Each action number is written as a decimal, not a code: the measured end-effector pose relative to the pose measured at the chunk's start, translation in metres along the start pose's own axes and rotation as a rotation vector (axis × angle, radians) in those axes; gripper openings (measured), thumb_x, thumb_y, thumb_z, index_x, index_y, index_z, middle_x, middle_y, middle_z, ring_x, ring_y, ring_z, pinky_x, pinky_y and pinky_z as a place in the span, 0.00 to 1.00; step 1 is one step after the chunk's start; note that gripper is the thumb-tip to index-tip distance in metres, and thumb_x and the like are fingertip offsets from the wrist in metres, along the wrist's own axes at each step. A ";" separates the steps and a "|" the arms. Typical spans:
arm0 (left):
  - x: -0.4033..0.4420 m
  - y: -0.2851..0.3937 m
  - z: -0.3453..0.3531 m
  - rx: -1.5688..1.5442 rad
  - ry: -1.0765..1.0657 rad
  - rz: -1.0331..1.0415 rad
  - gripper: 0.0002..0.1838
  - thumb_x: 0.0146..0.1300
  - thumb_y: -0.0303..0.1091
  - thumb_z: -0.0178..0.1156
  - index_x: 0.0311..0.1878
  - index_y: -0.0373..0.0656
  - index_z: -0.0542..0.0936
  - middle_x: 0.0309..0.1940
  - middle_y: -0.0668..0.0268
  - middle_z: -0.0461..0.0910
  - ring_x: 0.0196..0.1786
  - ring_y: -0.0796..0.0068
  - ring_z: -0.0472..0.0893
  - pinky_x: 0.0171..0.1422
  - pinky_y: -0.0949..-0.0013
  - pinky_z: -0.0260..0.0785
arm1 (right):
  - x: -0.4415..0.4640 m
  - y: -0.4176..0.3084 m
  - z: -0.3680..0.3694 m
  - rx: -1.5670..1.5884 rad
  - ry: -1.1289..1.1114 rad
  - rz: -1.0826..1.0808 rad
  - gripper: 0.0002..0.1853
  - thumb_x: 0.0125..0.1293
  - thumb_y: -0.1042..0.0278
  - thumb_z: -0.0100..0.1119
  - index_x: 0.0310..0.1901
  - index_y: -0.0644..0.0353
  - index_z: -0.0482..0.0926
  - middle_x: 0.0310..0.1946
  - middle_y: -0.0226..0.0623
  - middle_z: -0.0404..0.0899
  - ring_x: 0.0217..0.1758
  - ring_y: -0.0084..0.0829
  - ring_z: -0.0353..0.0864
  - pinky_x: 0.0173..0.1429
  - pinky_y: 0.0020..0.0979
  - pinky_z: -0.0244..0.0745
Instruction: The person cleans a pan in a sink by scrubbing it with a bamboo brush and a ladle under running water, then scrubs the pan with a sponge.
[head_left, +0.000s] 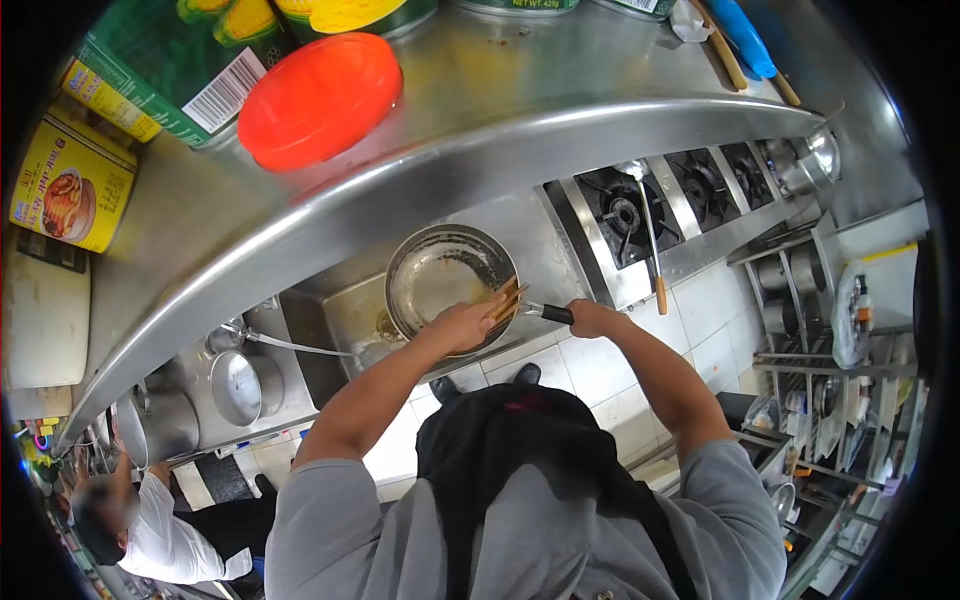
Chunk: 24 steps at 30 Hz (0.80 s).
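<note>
A metal wok (440,275) with a dark-stained inner wall is held over the stainless sink (345,300), tilted so that its inside faces up. My right hand (593,318) is closed around the wok's black handle (556,314). At the rim nearest the handle, my left hand (465,325) grips a bamboo brush (510,299), seen as a bundle of light brown strips. The brush lies across the wok's edge; its far tips are partly hidden. Most of my left fingers are out of sight beneath my hand.
A gas stove (625,210) stands right of the sink, with a wooden-handled ladle (648,220) across it. A faucet spout (300,346) and pots (240,388) are at left. Above runs a steel shelf (480,130) with cans and a red lid (320,100). A co-worker (165,530) stands lower left.
</note>
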<state>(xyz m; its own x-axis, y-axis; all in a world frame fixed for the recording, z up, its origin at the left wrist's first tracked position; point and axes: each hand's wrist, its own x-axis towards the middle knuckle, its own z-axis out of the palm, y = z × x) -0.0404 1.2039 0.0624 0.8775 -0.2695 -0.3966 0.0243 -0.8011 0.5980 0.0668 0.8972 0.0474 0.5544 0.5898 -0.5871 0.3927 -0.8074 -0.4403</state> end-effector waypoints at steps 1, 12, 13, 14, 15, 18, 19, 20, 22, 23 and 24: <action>-0.002 0.002 0.000 -0.012 0.032 -0.030 0.31 0.75 0.43 0.49 0.79 0.63 0.59 0.53 0.44 0.82 0.56 0.40 0.80 0.62 0.44 0.71 | -0.001 0.001 0.000 -0.013 -0.037 -0.008 0.12 0.50 0.76 0.54 0.37 0.66 0.82 0.36 0.60 0.84 0.44 0.57 0.85 0.50 0.49 0.79; 0.031 0.028 -0.020 -0.232 0.178 -0.342 0.33 0.75 0.45 0.48 0.81 0.60 0.54 0.51 0.37 0.81 0.53 0.35 0.81 0.59 0.42 0.71 | -0.007 -0.015 -0.014 -0.012 -0.056 -0.053 0.12 0.50 0.78 0.51 0.36 0.69 0.81 0.31 0.61 0.83 0.37 0.55 0.87 0.41 0.49 0.81; 0.051 -0.004 0.002 -0.265 0.363 -0.276 0.34 0.74 0.42 0.48 0.81 0.57 0.52 0.50 0.37 0.81 0.53 0.36 0.81 0.59 0.42 0.71 | -0.011 -0.021 -0.014 -0.010 -0.055 -0.052 0.12 0.50 0.78 0.51 0.36 0.69 0.81 0.31 0.61 0.83 0.37 0.55 0.87 0.41 0.49 0.81; 0.048 -0.001 0.007 -0.264 0.364 -0.271 0.34 0.74 0.42 0.48 0.81 0.57 0.52 0.50 0.37 0.81 0.53 0.36 0.81 0.59 0.42 0.71 | -0.014 -0.034 -0.020 0.034 -0.111 0.035 0.12 0.51 0.78 0.51 0.37 0.69 0.80 0.30 0.60 0.83 0.32 0.53 0.86 0.35 0.47 0.81; 0.048 0.007 0.011 -0.222 0.337 -0.169 0.34 0.74 0.41 0.48 0.81 0.55 0.52 0.50 0.37 0.81 0.52 0.36 0.81 0.58 0.42 0.71 | -0.014 -0.040 -0.029 0.070 -0.162 0.120 0.12 0.51 0.77 0.50 0.37 0.69 0.80 0.28 0.58 0.83 0.27 0.50 0.86 0.28 0.46 0.81; 0.056 0.012 0.004 -0.198 0.346 -0.139 0.34 0.74 0.40 0.48 0.81 0.53 0.53 0.49 0.38 0.81 0.52 0.37 0.82 0.58 0.43 0.71 | -0.013 -0.035 -0.024 0.097 -0.155 0.106 0.13 0.52 0.77 0.49 0.38 0.72 0.77 0.22 0.52 0.81 0.19 0.44 0.82 0.19 0.41 0.76; 0.060 0.010 -0.003 -0.214 0.378 -0.208 0.34 0.74 0.39 0.49 0.81 0.52 0.53 0.50 0.39 0.81 0.52 0.37 0.81 0.58 0.43 0.71 | -0.014 -0.039 -0.023 0.096 -0.157 0.099 0.13 0.52 0.77 0.49 0.38 0.72 0.77 0.22 0.52 0.81 0.19 0.44 0.82 0.19 0.41 0.76; 0.063 0.007 -0.007 -0.232 0.409 -0.276 0.34 0.74 0.39 0.49 0.80 0.51 0.53 0.50 0.39 0.81 0.53 0.37 0.81 0.58 0.44 0.71 | -0.016 -0.045 -0.023 0.127 -0.193 0.109 0.12 0.52 0.77 0.49 0.37 0.72 0.77 0.20 0.51 0.79 0.17 0.43 0.81 0.18 0.40 0.75; 0.066 0.001 -0.015 -0.253 0.447 -0.344 0.34 0.74 0.39 0.49 0.80 0.51 0.54 0.51 0.39 0.81 0.54 0.37 0.81 0.59 0.44 0.71 | -0.017 -0.057 -0.019 0.150 -0.226 0.117 0.11 0.51 0.78 0.49 0.35 0.73 0.76 0.18 0.50 0.78 0.16 0.41 0.80 0.18 0.39 0.74; 0.065 -0.002 -0.019 -0.275 0.476 -0.371 0.33 0.74 0.38 0.50 0.80 0.50 0.55 0.51 0.40 0.82 0.54 0.37 0.81 0.59 0.44 0.71 | -0.017 -0.063 -0.017 0.189 -0.235 0.136 0.09 0.51 0.78 0.50 0.34 0.73 0.75 0.17 0.49 0.77 0.15 0.39 0.79 0.17 0.39 0.73; 0.065 -0.003 -0.024 -0.298 0.510 -0.397 0.33 0.73 0.38 0.50 0.79 0.50 0.56 0.51 0.40 0.82 0.54 0.38 0.81 0.59 0.43 0.71 | -0.017 -0.066 -0.017 0.225 -0.242 0.154 0.08 0.50 0.78 0.50 0.32 0.73 0.75 0.15 0.48 0.76 0.14 0.38 0.78 0.17 0.38 0.73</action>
<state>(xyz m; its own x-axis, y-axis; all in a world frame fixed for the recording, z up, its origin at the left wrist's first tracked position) 0.0286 1.2020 0.0515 0.8882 0.3549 -0.2918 0.4546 -0.5873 0.6696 0.0436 0.9407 0.0978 0.3945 0.4694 -0.7899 0.1321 -0.8797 -0.4568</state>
